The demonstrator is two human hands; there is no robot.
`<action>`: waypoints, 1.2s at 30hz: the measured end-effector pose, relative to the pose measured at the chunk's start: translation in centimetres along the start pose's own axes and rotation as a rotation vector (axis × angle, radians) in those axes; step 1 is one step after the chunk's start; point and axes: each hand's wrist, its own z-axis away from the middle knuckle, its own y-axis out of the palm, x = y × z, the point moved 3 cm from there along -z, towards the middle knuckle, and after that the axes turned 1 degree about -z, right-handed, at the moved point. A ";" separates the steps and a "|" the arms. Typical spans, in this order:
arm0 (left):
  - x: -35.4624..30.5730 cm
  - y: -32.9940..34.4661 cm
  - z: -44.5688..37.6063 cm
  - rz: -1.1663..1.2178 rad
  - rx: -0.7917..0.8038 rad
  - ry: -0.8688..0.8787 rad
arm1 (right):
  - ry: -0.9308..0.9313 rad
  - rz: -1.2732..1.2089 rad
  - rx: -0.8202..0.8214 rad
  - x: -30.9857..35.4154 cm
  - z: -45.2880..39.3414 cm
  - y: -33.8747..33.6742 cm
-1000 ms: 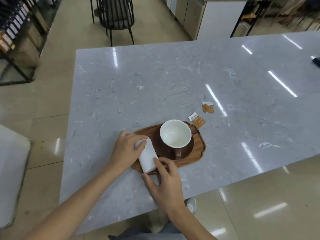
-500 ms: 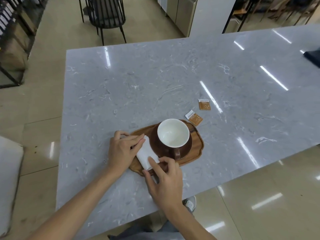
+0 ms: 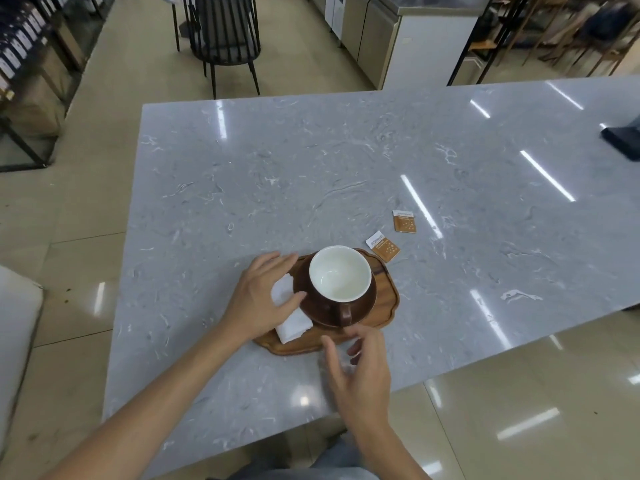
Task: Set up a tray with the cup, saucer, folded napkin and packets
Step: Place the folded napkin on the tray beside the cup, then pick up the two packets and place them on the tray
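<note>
Wooden tray (image 3: 388,311) is our landmark, sitting near the front edge of the grey marble surface (image 3: 277,188). Cup (image 3: 339,273) sits on its saucer (image 3: 363,308) in the middle of it, and the folded napkin (image 3: 291,318) lies on the tray's left part, tucked right against the saucer. A second ago both hands were pressing that napkin; now our right hand (image 3: 360,372) has pulled back off the tray's near edge, fingers loosely spread and holding nothing, while our left hand (image 3: 265,296) rests on the napkin with fingers spread flat. So the napkin looks placed. Both packets (image 3: 382,246) (image 3: 404,221) are off the tray, just beyond its far right corner — probably next.
</note>
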 end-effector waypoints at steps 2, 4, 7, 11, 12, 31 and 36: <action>-1.1 0.4 -0.3 0.070 0.079 -0.003 | 0.035 -0.014 0.000 -0.3 -0.9 -0.8; -1.9 1.0 -0.3 0.102 0.098 -0.008 | 0.012 0.003 0.030 -0.3 -1.7 -1.2; -2.5 1.5 -0.2 0.129 0.067 -0.034 | -0.025 0.039 0.056 -0.5 -2.3 -1.2; -2.7 1.8 0.4 0.143 -0.018 -0.045 | -0.043 0.053 0.059 -1.0 -2.5 -1.2; -2.7 1.9 0.5 0.149 -0.027 -0.054 | -0.042 0.053 0.063 -1.1 -2.6 -1.3; -9.4 4.0 -11.8 0.331 0.046 -0.353 | 0.030 0.093 0.298 -7.3 -21.4 -6.9; -9.7 7.9 -15.1 0.284 0.171 -0.513 | 0.017 0.233 0.527 -8.5 -26.1 -4.4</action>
